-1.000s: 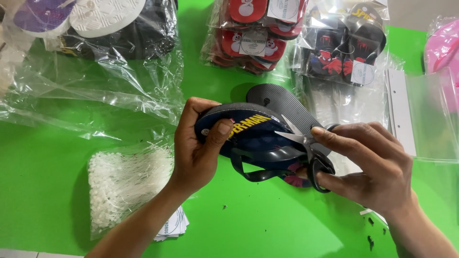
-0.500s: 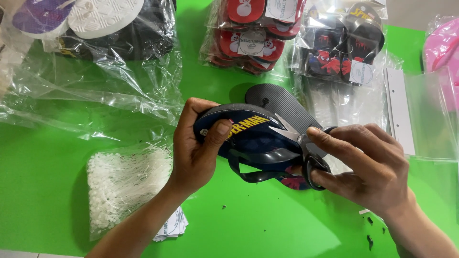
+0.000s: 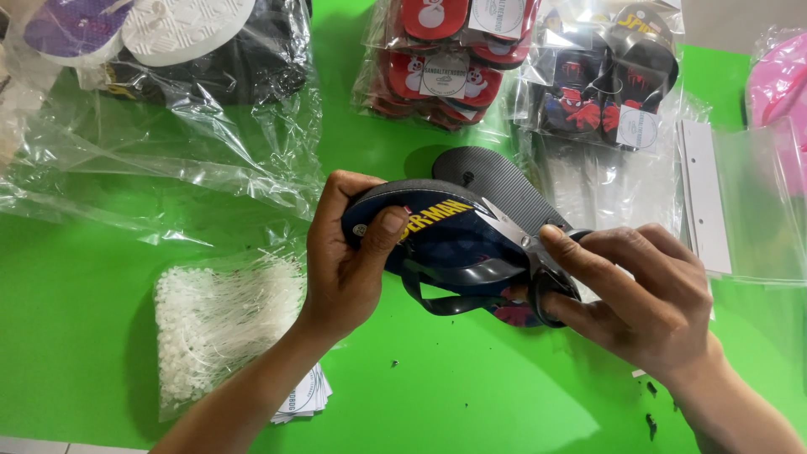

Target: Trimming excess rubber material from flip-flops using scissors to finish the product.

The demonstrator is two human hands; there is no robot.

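Right now the left hand (image 3: 349, 261) has its grip clamped on the heel of a dark blue flip-flop (image 3: 437, 244), held above the green counter (image 3: 84, 277). To the right, the right hand (image 3: 639, 294) is closed on scissors (image 3: 525, 248), blades at the strap. A second sandal lies behind, half hidden. Near left sits a bag of white plastic ties (image 3: 218, 328); far off, bagged sandals (image 3: 437, 63), cut off by the edge.

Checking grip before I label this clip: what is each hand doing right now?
Left hand: closed around the dark blue flip-flop, thumb on its top face.
Right hand: closed on the scissors, blades at the flip-flop.
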